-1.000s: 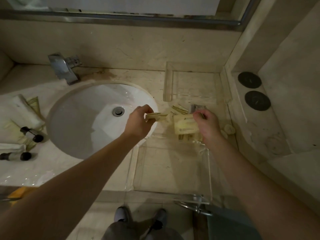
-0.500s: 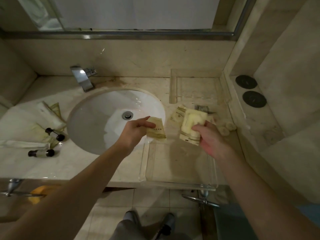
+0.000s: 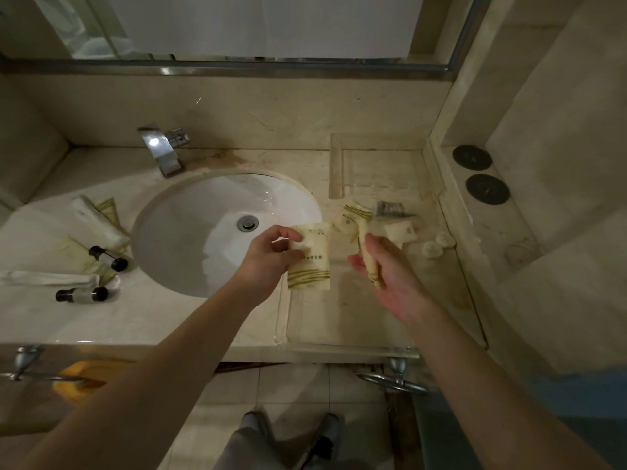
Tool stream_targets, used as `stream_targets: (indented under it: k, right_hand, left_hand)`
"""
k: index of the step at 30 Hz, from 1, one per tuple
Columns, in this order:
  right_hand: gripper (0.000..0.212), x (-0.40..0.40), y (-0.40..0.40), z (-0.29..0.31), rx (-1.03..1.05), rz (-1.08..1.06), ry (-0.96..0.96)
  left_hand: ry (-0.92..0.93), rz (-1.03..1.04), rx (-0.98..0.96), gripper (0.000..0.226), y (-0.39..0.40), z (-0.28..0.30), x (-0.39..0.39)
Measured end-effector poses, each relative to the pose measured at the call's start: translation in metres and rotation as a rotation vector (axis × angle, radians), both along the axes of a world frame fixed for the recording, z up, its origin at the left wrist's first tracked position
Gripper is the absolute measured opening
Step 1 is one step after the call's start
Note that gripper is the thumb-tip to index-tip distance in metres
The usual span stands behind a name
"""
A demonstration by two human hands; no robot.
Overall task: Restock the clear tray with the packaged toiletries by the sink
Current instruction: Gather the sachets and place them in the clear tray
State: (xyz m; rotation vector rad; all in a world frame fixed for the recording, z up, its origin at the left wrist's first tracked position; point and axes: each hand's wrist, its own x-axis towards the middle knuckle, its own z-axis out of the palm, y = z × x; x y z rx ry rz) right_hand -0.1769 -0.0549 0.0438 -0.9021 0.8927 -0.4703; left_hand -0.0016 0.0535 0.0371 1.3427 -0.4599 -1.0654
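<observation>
- The sink (image 3: 217, 232) is the white oval basin set in the beige counter; every place below is given from it.
- The left hand (image 3: 268, 262) hovers over the sink's right rim; thumb and fingers pinch a flat cream packet (image 3: 310, 256) with green stripes near its lower end; the packet hangs upright just right of the rim, above the near-left corner of the clear tray (image 3: 339, 344).
- The right hand (image 3: 390, 276) is farther right of the sink, palm turned up; its fingers curl round a narrow cream packet (image 3: 368, 256) held edge-on, which sticks up out of the grip; this hand is also over the tray.
- The clear tray lies on the counter just right of the sink, at the counter's front edge; whether anything already lies on its floor I cannot tell.
- Beyond the tray, right of the sink, loose packets (image 3: 353, 218) lie in a small heap on the counter; among them a grey sachet (image 3: 390, 209) and a pale box-shaped pack (image 3: 402, 231); two small round white pieces (image 3: 437, 244) lie farther right.
- A second clear tray (image 3: 336, 164) stands behind that heap, against the back wall.
- Left of the sink lie two small bottles (image 3: 108, 257) with black caps, beside folded white cloths (image 3: 98, 218).
- The chrome tap (image 3: 163, 150) stands behind the sink's left side.
</observation>
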Motion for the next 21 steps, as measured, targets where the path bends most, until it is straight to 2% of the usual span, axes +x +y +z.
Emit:
stream_targets:
  k: [2,4,5,10,12,14,17,21]
  right_hand:
    - [0.027,-0.003,0.003,0.002,-0.045,0.016,0.03]
    - [0.01,-0.004,0.004,0.001,-0.244,0.001,0.154]
    - [0.009,-0.005,0.004,0.0,-0.32,-0.017,0.187]
    - [0.062,-0.008,0.008,0.001,-0.361,-0.036,0.169]
    - [0.07,-0.009,0.011,-0.001,-0.353,-0.023,0.161]
    - [0.062,-0.01,0.011,-0.003,-0.336,-0.038,0.178]
    - [0.036,-0.013,0.012,-0.006,-0.27,-0.082,0.218]
    - [0.02,-0.022,0.015,-0.014,-0.188,-0.188,0.198]
  left_hand:
    - [-0.02,0.004,0.027,0.03,-0.001,0.002,0.0]
    - [-0.04,0.011,0.052,0.03,-0.001,0.002,0.001]
    - [-0.048,0.008,0.061,0.031,-0.001,0.002,0.001]
    - [-0.07,0.016,0.096,0.037,0.0,-0.001,0.002]
    - [-0.072,0.011,0.117,0.041,0.001,-0.002,0.003]
    - [-0.082,0.003,0.131,0.039,0.002,-0.003,0.004]
    - [-0.211,-0.051,0.173,0.024,0.002,-0.005,0.006]
    - [-0.353,-0.219,0.263,0.027,-0.007,-0.008,0.005]
